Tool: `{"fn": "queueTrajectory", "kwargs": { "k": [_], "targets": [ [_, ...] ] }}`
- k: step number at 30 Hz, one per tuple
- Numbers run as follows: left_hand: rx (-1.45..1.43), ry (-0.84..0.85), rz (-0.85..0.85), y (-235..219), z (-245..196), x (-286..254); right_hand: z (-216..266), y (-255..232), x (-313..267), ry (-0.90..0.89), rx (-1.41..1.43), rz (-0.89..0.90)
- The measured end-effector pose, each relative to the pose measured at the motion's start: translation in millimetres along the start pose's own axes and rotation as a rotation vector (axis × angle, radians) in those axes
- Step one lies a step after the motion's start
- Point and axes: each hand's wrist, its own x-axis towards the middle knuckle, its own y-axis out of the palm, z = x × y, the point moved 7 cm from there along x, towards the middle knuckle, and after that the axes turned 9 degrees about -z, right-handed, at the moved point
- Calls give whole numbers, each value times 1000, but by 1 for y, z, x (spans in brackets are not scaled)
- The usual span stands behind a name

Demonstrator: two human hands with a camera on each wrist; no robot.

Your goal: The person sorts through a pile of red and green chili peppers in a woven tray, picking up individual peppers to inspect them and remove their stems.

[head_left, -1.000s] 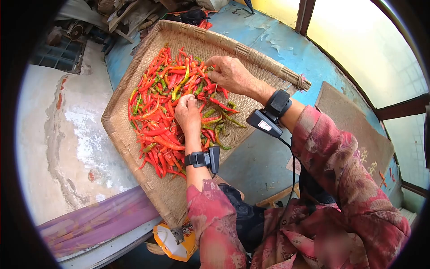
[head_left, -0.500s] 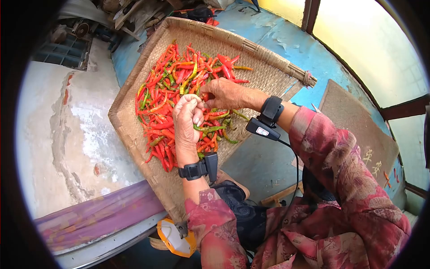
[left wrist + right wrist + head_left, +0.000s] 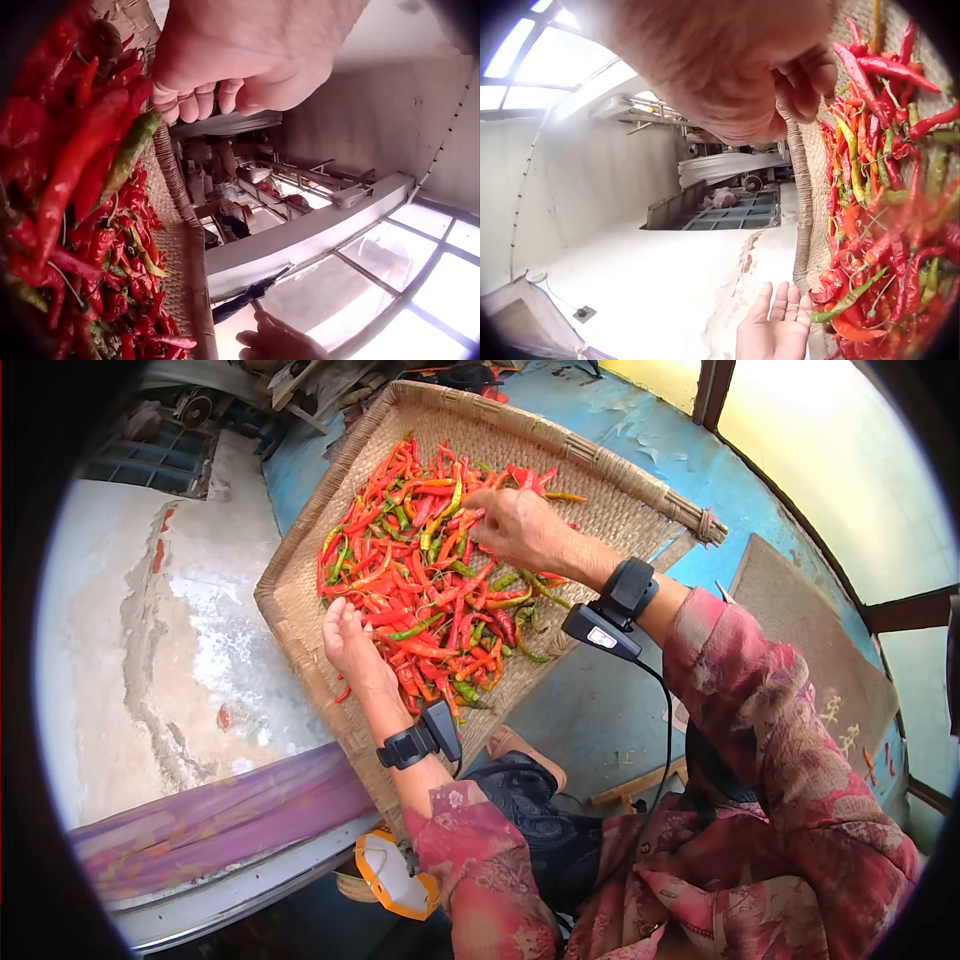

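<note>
Red, orange and green chili peppers (image 3: 400, 575) lie heaped in a woven tray (image 3: 285, 585). My left hand (image 3: 355, 645) is palm up at the heap's left edge, its fingers (image 3: 784, 296) extended and holding nothing visible. Over the upper right of the heap, my right hand (image 3: 525, 528) has loosely bent fingers, with no pepper seen in them. In the right wrist view, peppers (image 3: 847, 165) lie beside the right fingers (image 3: 802, 90). A green-tipped pepper (image 3: 129, 157) shows just below my left hand (image 3: 240, 52) in the left wrist view.
A pale wall (image 3: 240, 630) and a purple cloth (image 3: 220, 820) are at left. An orange-and-white object (image 3: 395, 875) sits below the tray's near corner. A brown mat (image 3: 810, 640) lies on the blue floor at right, beside windows.
My hands, close together over the heap half a second ago, are now apart: the left has moved left, the right slightly up and right. The tray appears shifted right in the head view.
</note>
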Motion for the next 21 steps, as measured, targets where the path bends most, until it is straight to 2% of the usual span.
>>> {"fn": "queueTrajectory", "kwargs": {
  "k": [1,2,6,8,10,11,12,14,15,16,18,19,21],
  "targets": [
    [219,126,40,-6,0,1,7,14,-6,-142,-53,76],
    [438,250,79,-5,-5,-2,12,27,-13,-110,-68,214],
    [579,248,71,-23,4,-3,38,73,-49,-201,5,584],
    [626,287,72,-30,8,-3,53,79,-59,-260,83,591],
    [927,215,150,-23,13,-20,58,101,-66,-293,63,590],
    [904,277,158,-22,20,-21,60,105,-67,-320,109,549],
    [974,246,163,-13,13,-30,61,112,-67,-327,115,550],
    [756,231,142,-15,38,-22,50,130,-71,-183,119,635],
    [705,211,158,-8,38,-24,54,126,-68,-158,134,596],
    [705,208,154,-2,38,-27,56,121,-67,-159,135,601],
    [366,38,264,15,41,-32,55,108,-63,-123,61,634],
    [347,7,318,23,39,-33,52,109,-59,-218,49,572],
    [293,-57,288,33,28,-39,46,95,-49,-210,70,544]
  ]
}}
